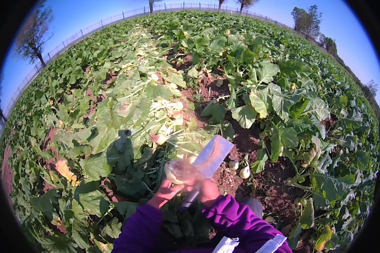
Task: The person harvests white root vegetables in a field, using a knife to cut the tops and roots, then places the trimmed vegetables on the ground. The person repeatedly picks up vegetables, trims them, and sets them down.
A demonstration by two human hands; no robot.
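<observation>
My left hand (pixel 165 192) holds a pale turnip-like root (pixel 171 174) in front of my body. A brown, fuzzy patch of soil or fine rootlets covers its right side, blurred by motion. In my right hand (pixel 208 191) is a cleaver with a broad rectangular blade (pixel 216 153), slanting up to the right. Its dark handle (pixel 189 200) sticks out below the fist. The blade lies close beside the root; whether they touch is hidden by the blur. Just beyond, another pale root (pixel 160 138) lies with its leaf stalks attached.
A row of pulled roots (pixel 176 106) and wilted leaves runs away from me. Leafy plants (pixel 281 104) stand on the right, above reddish soil (pixel 223 182). Two small roots (pixel 244 172) sit near the cleaver. A wire fence (pixel 123 15) borders the field.
</observation>
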